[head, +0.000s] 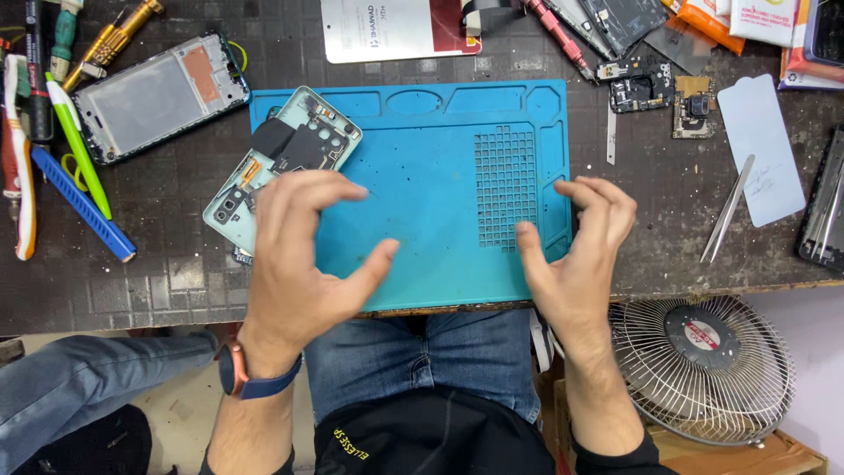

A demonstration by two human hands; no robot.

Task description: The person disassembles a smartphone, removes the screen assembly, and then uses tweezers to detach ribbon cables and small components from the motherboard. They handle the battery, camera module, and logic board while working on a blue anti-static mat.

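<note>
My left hand [303, 251] hovers with fingers spread over the left part of a blue work mat [431, 202], holding nothing. Just beyond its fingertips lies an opened pale-green phone body [294, 145] with dark inner parts showing, resting on the mat's left edge. My right hand [576, 242] is at the mat's right edge, fingers curled loosely and apart, empty, near the mat's grid of small square pockets [505, 185].
A second phone frame [158, 97] lies at the upper left beside screwdrivers, a green pen [79, 145] and a blue tool [83, 202]. Small phone parts [642, 88], tweezers [728, 209] and a clear screen film [760, 145] sit at right. A small fan [703, 361] stands below the table edge.
</note>
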